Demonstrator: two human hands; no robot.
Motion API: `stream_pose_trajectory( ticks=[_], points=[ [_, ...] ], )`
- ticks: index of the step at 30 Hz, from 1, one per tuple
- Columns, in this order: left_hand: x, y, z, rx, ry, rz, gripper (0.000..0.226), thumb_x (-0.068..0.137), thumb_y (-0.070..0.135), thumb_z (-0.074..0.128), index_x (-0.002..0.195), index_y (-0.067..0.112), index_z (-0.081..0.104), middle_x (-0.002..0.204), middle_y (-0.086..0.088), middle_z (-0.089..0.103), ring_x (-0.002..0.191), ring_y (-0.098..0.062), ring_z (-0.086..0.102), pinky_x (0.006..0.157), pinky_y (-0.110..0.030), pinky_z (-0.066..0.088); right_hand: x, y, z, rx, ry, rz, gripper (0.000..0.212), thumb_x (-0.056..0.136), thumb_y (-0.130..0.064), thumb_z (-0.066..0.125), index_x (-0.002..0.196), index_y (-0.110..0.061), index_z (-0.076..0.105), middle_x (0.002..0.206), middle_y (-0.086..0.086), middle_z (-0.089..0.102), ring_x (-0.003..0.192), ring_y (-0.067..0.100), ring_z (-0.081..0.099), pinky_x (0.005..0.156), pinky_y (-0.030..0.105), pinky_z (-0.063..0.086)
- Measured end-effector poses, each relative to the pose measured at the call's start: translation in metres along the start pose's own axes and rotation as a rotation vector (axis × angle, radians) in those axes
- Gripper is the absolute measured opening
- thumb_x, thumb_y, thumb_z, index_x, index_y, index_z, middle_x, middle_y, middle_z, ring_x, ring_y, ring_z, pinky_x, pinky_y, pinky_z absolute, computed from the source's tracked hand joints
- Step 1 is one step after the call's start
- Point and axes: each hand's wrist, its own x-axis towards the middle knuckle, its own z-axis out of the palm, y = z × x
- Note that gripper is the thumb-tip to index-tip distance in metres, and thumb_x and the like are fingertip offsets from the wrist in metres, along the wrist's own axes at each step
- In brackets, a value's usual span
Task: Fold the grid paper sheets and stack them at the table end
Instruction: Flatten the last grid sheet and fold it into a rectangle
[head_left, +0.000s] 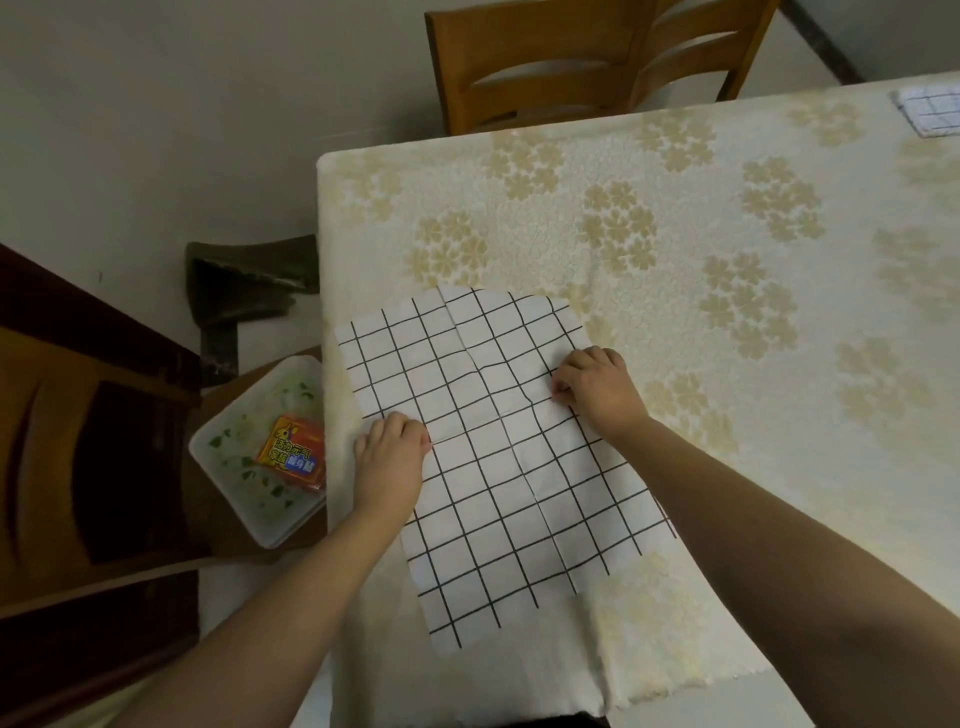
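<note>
Lying spread on the near left corner of the table (675, 218), the grid paper sheet (493, 457) shows crease lines across it. The left hand (392, 457) rests on its left edge with fingers curled under, though whether they pinch the paper I cannot tell. The right hand (592, 387) sits at the right edge, fingertips bunched and pinching the sheet. A folded grid stack (932, 109) lies at the far right end, well apart. Beside the table's left edge, a white tray (249, 467) holds an orange packet (293, 452). A wooden chair (587, 57) stands behind the table.
</note>
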Motion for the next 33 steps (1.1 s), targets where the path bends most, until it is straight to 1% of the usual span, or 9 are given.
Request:
stream_pose_trajectory(
  ticks=[8, 13, 16, 19, 22, 24, 27, 31, 33],
  points=[
    [0.001, -0.007, -0.032, 0.042, 0.146, 0.152, 0.008, 0.086, 0.02, 0.067, 0.088, 0.02, 0.059, 0.089, 0.003, 0.056, 0.082, -0.021, 0.052, 0.072, -0.037, 0.04, -0.002, -0.003, -0.008, -0.004, 0.113, -0.084, 0.007, 0.081, -0.011, 0.072, 0.085, -0.013, 0.067, 0.09, 0.003, 0.065, 0.093, 0.03, 0.059, 0.089, 0.041, 0.04],
    [0.012, -0.011, -0.062, -0.014, 0.164, 0.261, 0.004, 0.091, 0.015, 0.054, 0.092, 0.02, 0.055, 0.086, 0.006, 0.059, 0.081, -0.019, 0.054, 0.075, -0.034, 0.035, -0.015, -0.005, -0.037, 0.038, 0.22, -0.129, 0.006, 0.088, -0.014, 0.068, 0.087, -0.013, 0.062, 0.081, 0.0, 0.067, 0.079, 0.025, 0.062, 0.082, 0.037, 0.042],
    [0.024, -0.01, -0.085, -0.02, 0.211, 0.363, 0.019, 0.093, 0.024, 0.041, 0.095, 0.016, 0.058, 0.084, 0.0, 0.064, 0.076, -0.025, 0.059, 0.071, -0.034, 0.041, -0.021, -0.008, -0.057, 0.012, 0.288, -0.145, 0.007, 0.089, -0.012, 0.068, 0.095, -0.012, 0.065, 0.082, 0.002, 0.07, 0.074, 0.027, 0.065, 0.077, 0.038, 0.046],
    [0.036, -0.01, -0.11, 0.001, 0.27, 0.465, 0.017, 0.089, 0.011, 0.06, 0.106, 0.011, 0.064, 0.09, -0.008, 0.069, 0.08, -0.029, 0.064, 0.074, -0.037, 0.049, -0.03, -0.012, -0.076, -0.084, 0.312, -0.154, 0.022, 0.09, -0.011, 0.066, 0.112, -0.011, 0.065, 0.093, 0.005, 0.072, 0.082, 0.028, 0.066, 0.079, 0.038, 0.048],
    [0.05, -0.013, -0.134, 0.035, 0.315, 0.582, 0.033, 0.077, -0.004, 0.072, 0.109, 0.005, 0.067, 0.09, -0.013, 0.069, 0.081, -0.032, 0.066, 0.074, -0.038, 0.05, -0.04, -0.021, -0.095, -0.156, 0.32, -0.132, 0.038, 0.086, 0.001, 0.066, 0.121, -0.012, 0.063, 0.097, 0.006, 0.07, 0.086, 0.029, 0.064, 0.08, 0.038, 0.046],
    [0.056, -0.012, -0.154, 0.061, 0.318, 0.603, 0.045, 0.072, -0.012, 0.071, 0.113, 0.006, 0.066, 0.097, -0.012, 0.068, 0.087, -0.032, 0.065, 0.079, -0.039, 0.048, -0.045, -0.028, -0.107, -0.182, 0.352, -0.104, 0.043, 0.081, 0.006, 0.067, 0.121, -0.01, 0.063, 0.097, 0.008, 0.068, 0.086, 0.03, 0.063, 0.077, 0.037, 0.046],
    [0.058, -0.01, -0.187, 0.053, 0.359, 0.596, 0.049, 0.073, -0.015, 0.063, 0.117, 0.007, 0.064, 0.105, -0.012, 0.065, 0.097, -0.033, 0.06, 0.086, -0.041, 0.041, -0.053, -0.043, -0.126, -0.206, 0.438, -0.069, 0.037, 0.081, 0.004, 0.069, 0.116, -0.007, 0.066, 0.094, 0.011, 0.067, 0.082, 0.032, 0.06, 0.072, 0.037, 0.046],
    [0.049, -0.009, -0.214, -0.001, 0.431, 0.584, 0.035, 0.08, -0.003, 0.065, 0.113, 0.008, 0.066, 0.109, -0.011, 0.064, 0.101, -0.032, 0.058, 0.091, -0.044, 0.04, -0.073, -0.066, -0.146, -0.24, 0.573, -0.026, 0.011, 0.088, -0.007, 0.068, 0.099, -0.008, 0.07, 0.084, 0.01, 0.067, 0.071, 0.031, 0.057, 0.061, 0.039, 0.045],
    [0.041, -0.015, -0.217, -0.026, 0.485, 0.588, 0.029, 0.083, 0.002, 0.067, 0.11, 0.01, 0.068, 0.106, -0.008, 0.066, 0.099, -0.03, 0.059, 0.089, -0.043, 0.041, -0.089, -0.077, -0.152, -0.263, 0.615, -0.018, 0.008, 0.09, -0.011, 0.067, 0.096, -0.008, 0.069, 0.082, 0.009, 0.066, 0.07, 0.03, 0.056, 0.06, 0.038, 0.044]
  ],
)
